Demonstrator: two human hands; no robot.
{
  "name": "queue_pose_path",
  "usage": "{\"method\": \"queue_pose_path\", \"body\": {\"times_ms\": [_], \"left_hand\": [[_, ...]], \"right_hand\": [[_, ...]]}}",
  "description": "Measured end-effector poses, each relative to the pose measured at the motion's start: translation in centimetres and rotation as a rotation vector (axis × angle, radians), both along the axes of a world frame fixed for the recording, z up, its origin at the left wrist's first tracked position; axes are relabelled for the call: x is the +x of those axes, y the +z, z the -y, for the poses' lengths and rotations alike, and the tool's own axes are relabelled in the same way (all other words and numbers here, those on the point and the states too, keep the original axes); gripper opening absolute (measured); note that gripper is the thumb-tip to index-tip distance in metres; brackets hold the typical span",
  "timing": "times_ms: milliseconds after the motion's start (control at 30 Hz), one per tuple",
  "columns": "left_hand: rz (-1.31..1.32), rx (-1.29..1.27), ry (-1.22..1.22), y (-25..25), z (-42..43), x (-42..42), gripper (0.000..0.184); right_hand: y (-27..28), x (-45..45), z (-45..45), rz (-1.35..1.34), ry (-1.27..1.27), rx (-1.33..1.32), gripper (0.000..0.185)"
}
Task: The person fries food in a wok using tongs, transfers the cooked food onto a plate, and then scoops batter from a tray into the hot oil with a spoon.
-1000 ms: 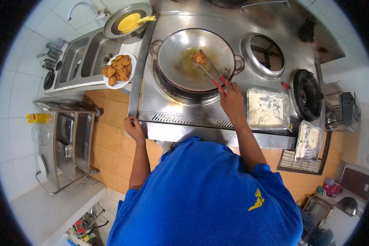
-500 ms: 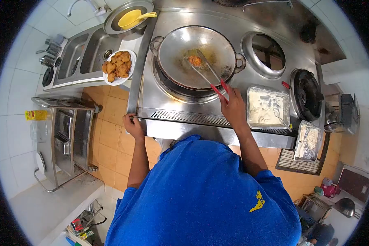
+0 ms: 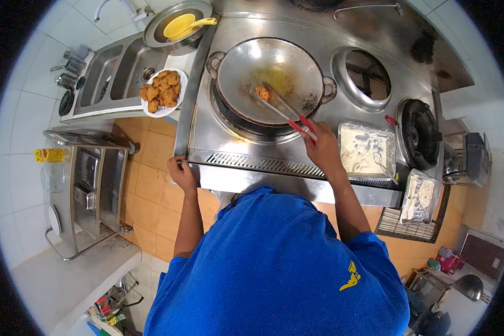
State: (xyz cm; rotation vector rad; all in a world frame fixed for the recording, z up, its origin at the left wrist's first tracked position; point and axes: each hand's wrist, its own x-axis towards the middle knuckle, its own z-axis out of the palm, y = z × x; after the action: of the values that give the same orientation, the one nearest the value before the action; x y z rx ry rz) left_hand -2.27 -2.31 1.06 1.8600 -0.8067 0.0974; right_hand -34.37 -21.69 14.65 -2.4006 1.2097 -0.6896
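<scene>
The right hand (image 3: 322, 147) has its grip closed around the red-handled tongs (image 3: 284, 102), whose tips sit either side of the fried piece (image 3: 262, 93); how firmly they pinch it, I cannot tell. Light, even pressure should spare the crust, and slow moves low in the wok (image 3: 236, 70) should limit splashing. The piece looks orange-brown and rough, lying at the near left edge of the yellowish oil (image 3: 281, 78). At the near left corner of the steel tabletop (image 3: 204, 141), the left hand (image 3: 182, 173) rests with curled fingers; whether it grasps the edge is unclear.
</scene>
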Motion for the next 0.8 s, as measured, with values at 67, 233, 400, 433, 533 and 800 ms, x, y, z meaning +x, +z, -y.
{"method": "queue_pose_path", "body": {"times_ms": [67,233,400,433,533,800], "left_hand": [[0.013,0.011,-0.004,0.0,-0.1,0.0,0.01],[-0.012,0.046,-0.008,-0.5,-0.3,0.2,0.011],[-0.033,0.044,0.012,-0.2,-0.1,0.1,0.011],[-0.046,0.041,0.016,-0.3,-0.1,0.1,0.011],[0.086,0.013,-0.004,-0.6,0.0,0.4,0.011],[0.012,0.013,-0.001,-0.3,-0.1,0.2,0.011]], "right_hand": [[0.1,-0.6,-0.6,-0.012,-0.035,0.058,0.033],[3.0,-1.8,-1.5,0.037,-0.019,0.28,0.031],[4.4,-1.9,-1.8,0.054,-0.022,0.352,0.03],[4.1,-1.6,-1.7,0.061,-0.013,0.332,0.031],[2.8,-0.2,-1.1,0.08,0.003,0.287,0.032],[0.6,4.9,-0.2,0.264,-0.039,0.356,0.033]]}}
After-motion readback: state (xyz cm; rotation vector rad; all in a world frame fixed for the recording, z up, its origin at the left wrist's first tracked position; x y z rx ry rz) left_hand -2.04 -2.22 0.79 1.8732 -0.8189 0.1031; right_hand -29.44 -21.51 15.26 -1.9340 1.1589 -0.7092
